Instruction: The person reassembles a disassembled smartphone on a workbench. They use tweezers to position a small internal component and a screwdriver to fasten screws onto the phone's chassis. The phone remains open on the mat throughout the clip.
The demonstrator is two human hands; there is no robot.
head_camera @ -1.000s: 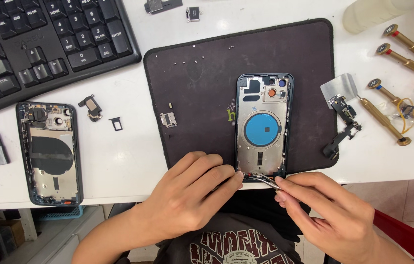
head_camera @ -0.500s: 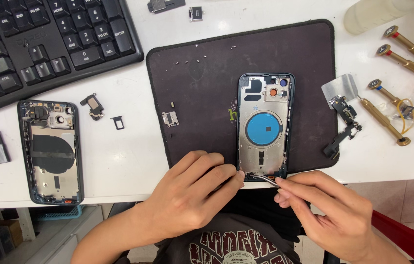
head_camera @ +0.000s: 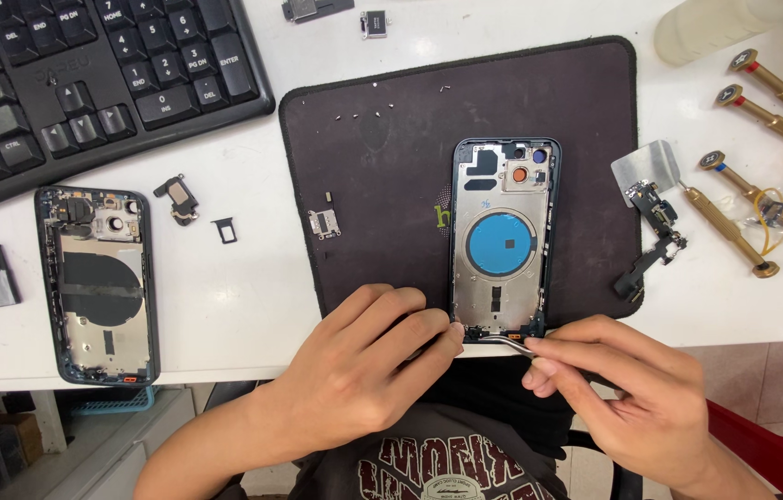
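Phone housing (head_camera: 503, 243), opened and stripped, lies unmoved on the dark mat (head_camera: 373, 194) at the near table edge; left hand (head_camera: 368, 366) still braces its near-left corner, right hand (head_camera: 627, 398) still pinches tweezers (head_camera: 503, 341) at its bottom edge.

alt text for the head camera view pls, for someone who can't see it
Two bare hands work at the bottom edge of an opened phone shell on a dark mat: the right hand holds tweezers to it, the left hand steadies it. A second shell, a keyboard and brass screwdrivers lie on the white table.
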